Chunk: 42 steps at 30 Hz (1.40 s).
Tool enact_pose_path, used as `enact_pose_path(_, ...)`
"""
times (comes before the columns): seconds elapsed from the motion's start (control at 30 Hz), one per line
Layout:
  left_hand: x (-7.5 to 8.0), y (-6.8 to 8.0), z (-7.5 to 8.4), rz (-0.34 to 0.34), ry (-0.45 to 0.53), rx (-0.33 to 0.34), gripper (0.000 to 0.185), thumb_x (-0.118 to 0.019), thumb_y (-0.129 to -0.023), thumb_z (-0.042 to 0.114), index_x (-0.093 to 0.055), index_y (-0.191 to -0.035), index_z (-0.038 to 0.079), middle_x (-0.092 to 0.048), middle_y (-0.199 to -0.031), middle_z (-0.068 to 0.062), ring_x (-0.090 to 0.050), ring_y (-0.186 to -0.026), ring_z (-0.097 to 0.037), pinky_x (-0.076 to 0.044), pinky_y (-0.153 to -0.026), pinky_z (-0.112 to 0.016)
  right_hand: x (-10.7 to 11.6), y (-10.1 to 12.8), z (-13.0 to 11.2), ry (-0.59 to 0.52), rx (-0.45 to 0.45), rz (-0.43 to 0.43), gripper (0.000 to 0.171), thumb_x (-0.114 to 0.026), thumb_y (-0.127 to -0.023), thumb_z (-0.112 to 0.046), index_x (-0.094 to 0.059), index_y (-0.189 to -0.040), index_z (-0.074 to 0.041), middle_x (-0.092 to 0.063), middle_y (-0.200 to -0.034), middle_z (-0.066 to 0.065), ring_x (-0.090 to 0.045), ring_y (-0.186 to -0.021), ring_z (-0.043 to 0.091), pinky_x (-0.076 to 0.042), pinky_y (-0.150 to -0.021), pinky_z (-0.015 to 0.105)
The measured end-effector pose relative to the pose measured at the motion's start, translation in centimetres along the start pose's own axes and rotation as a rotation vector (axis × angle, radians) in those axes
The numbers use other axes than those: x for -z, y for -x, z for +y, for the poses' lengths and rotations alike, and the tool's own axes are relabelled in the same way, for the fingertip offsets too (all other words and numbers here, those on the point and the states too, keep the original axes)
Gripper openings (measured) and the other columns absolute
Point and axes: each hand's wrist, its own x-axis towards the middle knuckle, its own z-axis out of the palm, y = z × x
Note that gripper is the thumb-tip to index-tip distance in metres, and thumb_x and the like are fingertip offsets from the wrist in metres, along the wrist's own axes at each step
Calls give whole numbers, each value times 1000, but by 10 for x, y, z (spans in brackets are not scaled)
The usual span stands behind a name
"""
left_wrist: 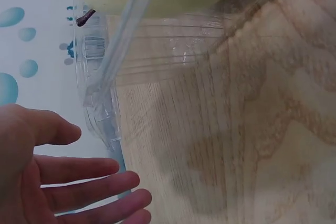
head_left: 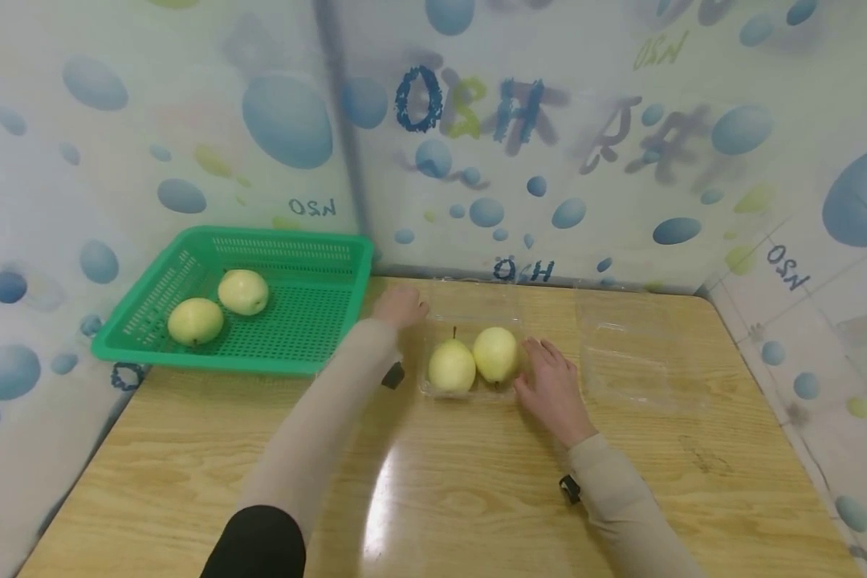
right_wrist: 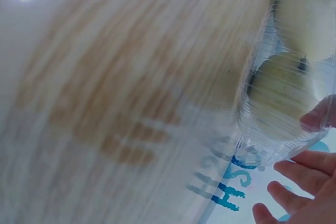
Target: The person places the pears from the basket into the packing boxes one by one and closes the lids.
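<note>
- The left hand [head_left: 400, 306] lies at the far left corner of a clear plastic box [head_left: 433, 385], its fingers straight and loosely spread; the wrist view shows them open beside the box wall, holding nothing
- The right hand [head_left: 551, 387] rests on the worktop [head_left: 477, 490] against the right side of the same box, fingers relaxed and extended, gripping nothing
- Two pale yellow pears [head_left: 474, 360] sit side by side inside the clear box, between the two hands
- A second clear box [head_left: 632, 353] lies on the worktop to the right, apart from the hands
- A green basket [head_left: 311, 321] at the far left of the worktop holds two more pears [head_left: 219, 307]
</note>
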Motion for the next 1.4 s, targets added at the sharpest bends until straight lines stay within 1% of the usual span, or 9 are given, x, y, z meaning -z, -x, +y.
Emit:
enact_pose_path(0.17, -4, -10, 0, -16, 17, 0, 43, -48, -97, 24, -40, -57, 11, -38, -56, -1, -39, -56, -17, -36, -52, -29, -1, 0, 1, 0, -11, -7, 51, -65, -82, -6, -54, -129, 8, -53, -133, 25, -44, -125, 44, -37, -92, 66)
enact_pose_path(0.3, -7, -12, -1, -40, 134, 6, 46, -49, -97, 21, -39, -54, 12, -32, -50, 2, -31, -48, -12, -32, -48, -26, -2, 0, 1, 14, -18, -17, 52, -65, -83, -6, -52, -130, 10, -52, -133, 26, -44, -126, 43, -37, -93, 66)
enact_pose_path(0.4, -9, -13, -2, -48, 231, 19, 43, -49, -98, 20, -41, -57, 11, -34, -51, 2, -31, -47, -12, -31, -46, -26, -3, 0, 1, 19, -20, -20, 52, -65, -83, -6, -51, -131, 10, -51, -134, 26, -44, -126, 43, -37, -94, 66)
enact_pose_path(0.67, -12, -16, -9, -15, 332, 5, 22, -50, -94, 16, -52, -75, 6, -46, -67, -3, -42, -61, -17, -38, -55, -28, -3, -1, -1, 2, -24, -28, 54, -64, -82, -4, -50, -132, 11, -51, -134, 28, -42, -127, 43, -36, -95, 66)
enact_pose_path(0.77, -10, -14, -9, -9, 353, -10, 19, -49, -93, 13, -60, -94, -2, -59, -85, -11, -54, -77, -23, -48, -68, -32, -3, -1, -1, -8, -27, -27, 54, -65, -82, -4, -50, -132, 11, -51, -134, 28, -42, -127, 43, -35, -96, 66)
enact_pose_path(0.87, -6, -11, -6, 2, 354, -29, 26, -50, -91, 10, -59, -109, -6, -63, -105, -18, -58, -95, -29, -51, -83, -40, -2, 0, 1, -25, -27, -23, 55, -65, -81, -2, -49, -132, 11, -50, -134, 28, -42, -127, 43, -35, -97, 65)
enact_pose_path(1.0, -1, -6, -1, 16, 347, -42, 21, -52, -90, 6, -54, -108, -5, -61, -108, -21, -58, -98, -33, -49, -86, -41, -2, -1, 6, -90, -21, -29, 54, -64, -81, -1, -49, -132, 12, -50, -133, 29, -43, -125, 44, -35, -98, 65)
enact_pose_path(1.2, 8, 2, 1, 28, 365, -86, 20, -54, -88, 1, -51, -106, -5, -61, -112, -25, -58, -105, -36, -49, -89, -41, 11, -9, 13, -278, -76, -83, 52, -59, -86, 0, -43, -134, 14, -43, -137, 34, -40, -127, 47, -33, -105, 57)
enact_pose_path(1.4, 13, 8, 0, -6, 431, -106, 27, -57, -90, 4, -49, -114, -5, -60, -117, -25, -58, -107, -37, -50, -89, -41, 31, -23, 12, -356, -144, -128, 51, -51, -92, -3, -39, -138, 13, -39, -139, 34, -40, -125, 49, -39, -99, 58)
